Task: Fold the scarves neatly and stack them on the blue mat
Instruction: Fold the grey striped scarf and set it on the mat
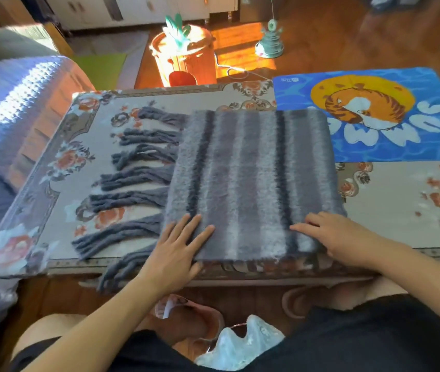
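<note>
Grey striped fuzzy scarf (251, 181) lies folded left of the blue tiger-print mat (390, 146), barely overlapping it. Your left hand (178, 253) presses flat; right hand (334, 234) rests loosely curled. Smoothing step; next, lift onto mat.

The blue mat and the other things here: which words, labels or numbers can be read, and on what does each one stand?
"SUMMER", large white letters, upside down from this view and partly hidden by the grey striped scarf: on the blue mat.
Small white logo at the mat's far left corner: too small and blurred to read.
No other readable text, not on the floral table cover either.
</note>
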`<state>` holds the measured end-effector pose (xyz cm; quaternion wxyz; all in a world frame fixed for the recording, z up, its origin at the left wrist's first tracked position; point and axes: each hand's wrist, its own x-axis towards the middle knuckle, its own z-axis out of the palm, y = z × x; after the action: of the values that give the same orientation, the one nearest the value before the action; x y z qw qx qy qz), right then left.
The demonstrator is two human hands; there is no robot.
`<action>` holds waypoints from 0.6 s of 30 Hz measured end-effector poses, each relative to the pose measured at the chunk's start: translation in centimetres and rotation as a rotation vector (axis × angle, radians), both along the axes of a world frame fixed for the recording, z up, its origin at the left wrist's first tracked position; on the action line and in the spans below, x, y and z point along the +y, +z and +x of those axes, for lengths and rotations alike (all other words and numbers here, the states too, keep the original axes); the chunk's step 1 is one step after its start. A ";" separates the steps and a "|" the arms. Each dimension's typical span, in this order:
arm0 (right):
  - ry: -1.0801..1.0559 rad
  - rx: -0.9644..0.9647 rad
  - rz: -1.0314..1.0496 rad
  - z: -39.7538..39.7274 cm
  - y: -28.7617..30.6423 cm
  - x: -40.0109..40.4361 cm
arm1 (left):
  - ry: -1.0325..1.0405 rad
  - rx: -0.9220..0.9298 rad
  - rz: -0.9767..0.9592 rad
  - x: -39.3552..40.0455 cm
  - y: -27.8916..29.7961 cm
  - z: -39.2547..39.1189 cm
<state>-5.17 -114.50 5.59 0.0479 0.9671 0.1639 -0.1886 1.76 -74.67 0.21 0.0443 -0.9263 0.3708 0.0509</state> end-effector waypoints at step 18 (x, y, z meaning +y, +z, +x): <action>-0.332 -0.343 -0.073 -4.0 -2.8 0.4 | 0.096 -0.033 -0.017 1.5 3.2 -2.8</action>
<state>-9.16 -114.08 2.80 0.0784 0.9963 -0.0150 -0.0327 -1.02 -73.15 3.42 0.0400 -0.9441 0.3253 0.0345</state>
